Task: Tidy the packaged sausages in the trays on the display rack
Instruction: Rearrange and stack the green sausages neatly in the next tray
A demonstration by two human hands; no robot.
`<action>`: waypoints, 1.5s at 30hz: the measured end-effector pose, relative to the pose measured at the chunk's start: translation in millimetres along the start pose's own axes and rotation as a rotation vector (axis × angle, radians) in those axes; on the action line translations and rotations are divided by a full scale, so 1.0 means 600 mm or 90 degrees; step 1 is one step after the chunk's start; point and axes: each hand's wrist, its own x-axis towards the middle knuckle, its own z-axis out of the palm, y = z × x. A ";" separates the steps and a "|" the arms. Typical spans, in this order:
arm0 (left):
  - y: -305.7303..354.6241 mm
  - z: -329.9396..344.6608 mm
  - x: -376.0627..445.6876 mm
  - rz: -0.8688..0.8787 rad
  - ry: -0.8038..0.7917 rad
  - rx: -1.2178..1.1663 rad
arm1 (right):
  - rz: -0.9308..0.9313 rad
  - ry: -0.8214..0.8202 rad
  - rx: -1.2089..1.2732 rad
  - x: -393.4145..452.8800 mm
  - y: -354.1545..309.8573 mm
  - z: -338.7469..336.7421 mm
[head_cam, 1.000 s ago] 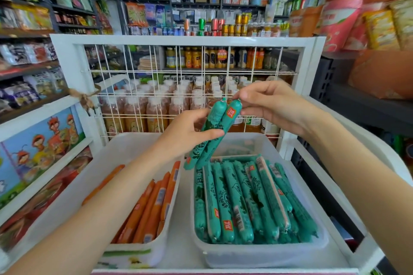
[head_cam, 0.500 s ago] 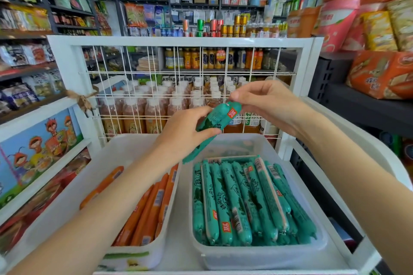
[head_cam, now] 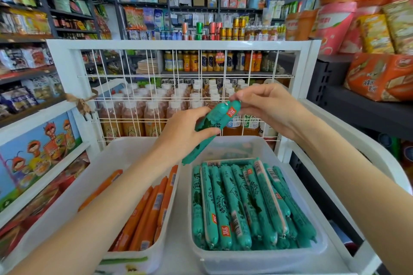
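Shelving is crowding the room on every side, and in the middle a white display rack with a wire-grid back panel is carrying two trays side by side on its top shelf. On the left, a white translucent plastic tray is holding a loose row of long orange-wrapped sausages, leaning against its right wall with much of the floor bare. Just beside it, a clear rectangular plastic tray is holding the teal-green wrapped sausages, lying mostly lengthwise and packed close, its far end unfilled.

Above that far end, the person is holding up a pair of teal-green sausages, tilted with the crimped tips pointing away. The left hand is wrapping round their middle, fingers curled over the wrappers. The right hand is pinching the upper tips between thumb and fingertips, seemingly squaring the two ends together.

The step in hand looks like aligning this pair before laying it down. The next move probably calls for lowering them into the clear tray, parallel to the others and label-up, without disturbing the packed row.
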 end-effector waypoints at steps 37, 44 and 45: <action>-0.025 -0.006 0.046 -0.403 0.001 -0.742 | -0.049 -0.097 -0.285 -0.037 0.038 0.026; -0.019 -0.005 0.051 -0.391 0.004 -0.731 | -0.049 -0.067 -0.177 -0.037 0.050 0.027; -0.018 -0.005 0.051 -0.389 0.002 -0.731 | -0.051 -0.064 -0.161 -0.037 0.052 0.028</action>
